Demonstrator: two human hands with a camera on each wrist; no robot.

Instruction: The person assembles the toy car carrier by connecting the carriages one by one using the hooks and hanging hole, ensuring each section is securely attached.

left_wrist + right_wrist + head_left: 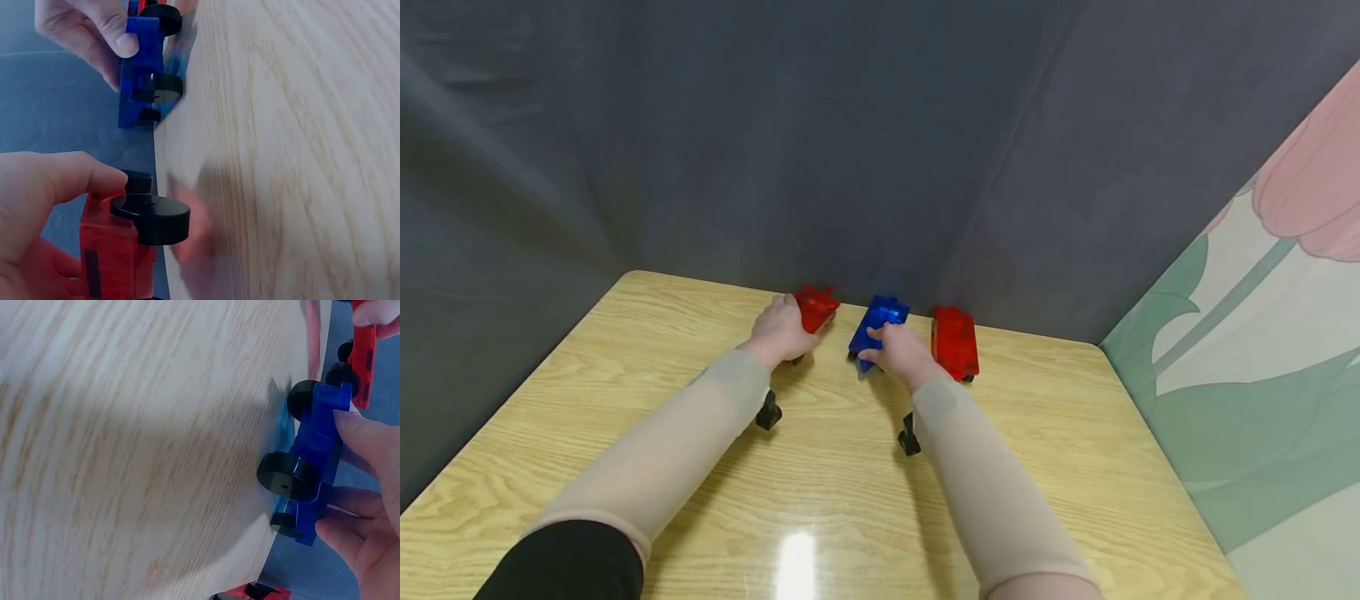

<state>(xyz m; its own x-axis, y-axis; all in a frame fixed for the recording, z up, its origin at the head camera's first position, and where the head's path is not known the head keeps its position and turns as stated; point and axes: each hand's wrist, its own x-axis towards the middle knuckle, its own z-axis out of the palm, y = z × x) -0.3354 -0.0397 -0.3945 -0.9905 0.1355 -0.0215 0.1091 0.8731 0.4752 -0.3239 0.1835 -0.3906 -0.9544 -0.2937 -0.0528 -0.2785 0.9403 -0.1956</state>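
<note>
Near the far edge of the table, my left hand grips a red toy car from its left side. The left wrist view shows the thumb beside the red car's black wheel. My right hand holds a blue toy car between thumb and fingers, just right of the red one. Black wheels on the blue car face the table in the right wrist view. A second red toy car sits right of the blue one, touched by neither hand.
The light wooden table ends at a dark grey curtain behind the cars. At the right hangs a cloth with a tulip pattern. Small black devices stick out under both wrists.
</note>
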